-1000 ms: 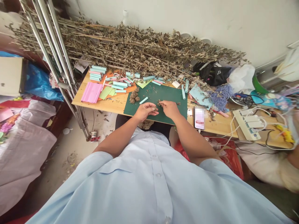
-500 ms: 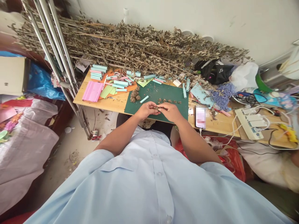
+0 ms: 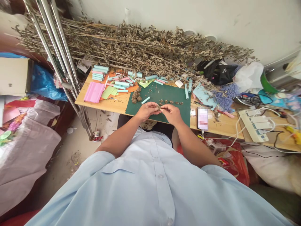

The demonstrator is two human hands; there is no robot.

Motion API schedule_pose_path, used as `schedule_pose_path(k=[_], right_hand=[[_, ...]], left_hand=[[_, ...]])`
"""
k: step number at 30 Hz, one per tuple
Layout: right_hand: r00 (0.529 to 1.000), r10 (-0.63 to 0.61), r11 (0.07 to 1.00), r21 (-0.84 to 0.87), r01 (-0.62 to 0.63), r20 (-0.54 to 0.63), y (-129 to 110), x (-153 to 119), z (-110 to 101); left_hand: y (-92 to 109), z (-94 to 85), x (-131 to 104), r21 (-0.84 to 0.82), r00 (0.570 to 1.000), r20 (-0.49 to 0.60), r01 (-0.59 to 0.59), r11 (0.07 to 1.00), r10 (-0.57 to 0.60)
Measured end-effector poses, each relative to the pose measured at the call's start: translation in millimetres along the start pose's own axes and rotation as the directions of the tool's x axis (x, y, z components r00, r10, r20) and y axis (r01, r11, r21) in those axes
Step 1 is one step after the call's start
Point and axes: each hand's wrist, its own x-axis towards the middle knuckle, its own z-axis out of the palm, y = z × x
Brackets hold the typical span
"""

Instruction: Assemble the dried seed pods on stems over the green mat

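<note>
Both hands meet over the near edge of a green cutting mat [image 3: 150, 94]. Between my fingertips is a small clump of dried plant [image 3: 158, 107]. My left hand [image 3: 148, 111] pinches it from the left, and my right hand [image 3: 171, 113] has thumb and forefinger closed on its other side. Beyond the left hand sits a pile of brown dried balls [image 3: 136, 95], with a light blue paper roll [image 3: 145, 100] beside it. Past my right hand, several small dried pieces [image 3: 171, 102] lie in a row on the mat.
Bundles of dried stalks [image 3: 141, 47] lie along the wall. Paper rolls [image 3: 122, 83] and pink paper [image 3: 94, 92] cover the table's left part. On the right are a phone [image 3: 203, 118], purple cord [image 3: 225, 95] and a power strip [image 3: 254, 125]. Metal poles [image 3: 63, 62] stand at left.
My fingertips have shifted slightly around the dried clump, and more of it shows between them. The view has moved a little; the things on the table lie as before.
</note>
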Motion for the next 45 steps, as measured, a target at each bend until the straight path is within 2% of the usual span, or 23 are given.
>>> schedule_pose_path(k=[3,8,15,18,22,26,30,33,35,36,37,39,42,45], right_hand=[[1.0,-0.016,1.0,0.016,0.016,0.012,-1.5,0.0,-0.1],[0.999,-0.046,0.992,-0.118,0.045,-0.004,-3.3,0.3,-1.9],[0.992,-0.124,0.957,-0.264,0.123,0.015,-7.5,0.4,2.0],[0.992,-0.129,0.955,-0.272,0.122,-0.01,-9.4,0.0,6.2],[0.995,0.052,0.997,-0.054,-0.057,-0.08,-3.0,-1.7,12.4],[0.966,0.241,0.944,0.251,-0.212,-0.091,8.2,-3.9,18.9],[0.941,0.335,0.839,0.471,-0.273,-0.054,14.2,-4.1,21.6],[0.937,0.341,0.812,0.525,-0.255,-0.071,19.8,0.2,12.7],[0.927,0.335,0.862,0.452,-0.229,-0.169,26.1,5.8,0.7],[0.921,0.314,0.906,0.363,-0.219,-0.229,29.9,9.0,-6.2],[0.921,0.273,0.951,0.225,-0.214,-0.278,33.6,12.4,-13.1],[0.953,0.119,0.982,-0.108,-0.154,-0.278,39.9,18.8,-24.4],[0.992,-0.067,0.888,-0.46,0.008,-0.111,44.1,26.9,-30.7],[0.993,-0.084,0.763,-0.635,0.117,0.082,42.9,33.4,-25.8]], left_hand=[[0.8,1.4,-0.3,0.007,1.0,-0.013,0.007,1.0,-0.007],[-0.4,3.9,-1.5,0.04,0.999,-0.034,0.009,0.999,-0.008],[-2.3,12.2,-0.8,0.146,0.988,-0.152,0.043,0.988,-0.021],[-1.4,14.0,-0.2,0.159,0.982,-0.185,0.049,0.986,-0.019],[0.4,12.7,0.0,0.142,0.984,-0.178,0.056,0.988,-0.03],[1.6,11.4,-0.3,0.116,0.987,-0.155,0.06,0.991,-0.041],[2.1,11.9,-1.3,0.093,0.986,-0.165,0.053,0.994,-0.037],[2.2,11.5,-1.8,0.067,0.987,-0.157,0.042,0.997,-0.031],[2.0,11.0,-1.7,0.074,0.989,-0.142,0.045,0.996,-0.035],[1.9,10.7,-1.6,0.083,0.99,-0.137,0.048,0.995,-0.036],[1.7,10.5,-1.4,0.093,0.99,-0.133,0.048,0.995,-0.036],[1.1,10.1,-1.1,0.107,0.991,-0.132,0.045,0.993,-0.031],[-0.4,9.8,-1.1,0.124,0.991,-0.128,0.042,0.991,-0.026],[-2.0,10.0,-1.6,0.152,0.993,-0.112,0.037,0.988,-0.02]])
